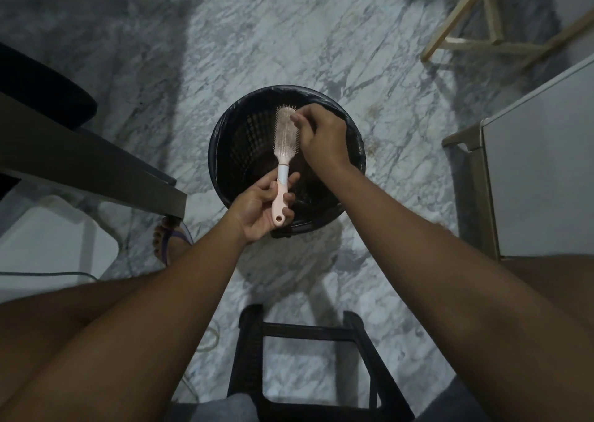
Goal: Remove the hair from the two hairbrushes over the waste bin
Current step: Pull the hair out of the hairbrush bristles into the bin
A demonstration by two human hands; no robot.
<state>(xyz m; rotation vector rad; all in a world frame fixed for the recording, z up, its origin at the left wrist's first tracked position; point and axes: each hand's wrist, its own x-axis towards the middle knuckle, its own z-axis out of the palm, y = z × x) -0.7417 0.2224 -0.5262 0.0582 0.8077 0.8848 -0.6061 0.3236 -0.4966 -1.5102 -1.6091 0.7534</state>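
Pink plastic hairbrush (285, 142), handle clasped in the left hand (260, 208), hangs over the black-lined waste bin (353, 151); right hand (321, 135) pinches at bristles. Tugged hair could drift past the rim onto the marble floor (289, 36).

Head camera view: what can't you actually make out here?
- Second hairbrush: nowhere in the head view.
- Hair on the pink hairbrush: too fine and dim to judge.
- Right hand fingertips: curled against the bristles, any strands hidden.
- Waste bin bottom: dark, contents unclear.
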